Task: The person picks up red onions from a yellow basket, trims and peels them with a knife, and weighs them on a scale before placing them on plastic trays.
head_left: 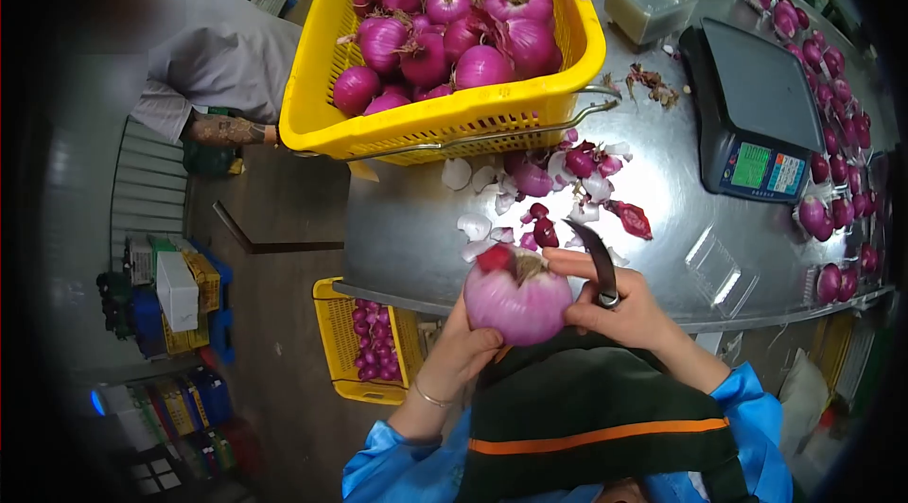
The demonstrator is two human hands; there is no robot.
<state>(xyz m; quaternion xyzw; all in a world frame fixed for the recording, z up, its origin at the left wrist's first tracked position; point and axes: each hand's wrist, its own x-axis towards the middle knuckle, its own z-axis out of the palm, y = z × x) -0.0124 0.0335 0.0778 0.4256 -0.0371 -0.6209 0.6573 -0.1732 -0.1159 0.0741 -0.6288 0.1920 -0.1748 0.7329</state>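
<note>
A large red onion (518, 300) is held up in front of my apron, its top partly peeled and its dry neck showing. My left hand (462, 344) is closed around its left side and underside. My right hand (619, 303) grips a small knife with a dark, curved blade (596, 252) pointing up and away from the onion. The fingertips of that same hand touch the onion's upper right side. Beyond the onion, peeled skins (475, 225) and red onion pieces (544, 231) lie scattered on the metal table (407, 243).
A yellow basket (435, 130) heaped with red onions stands at the table's far left. To the right are a digital scale (757, 101), a plastic tub (651, 2) and rows of packed onions (837, 125). Another yellow basket (336, 352) sits on the floor. A person (222, 49) is at left.
</note>
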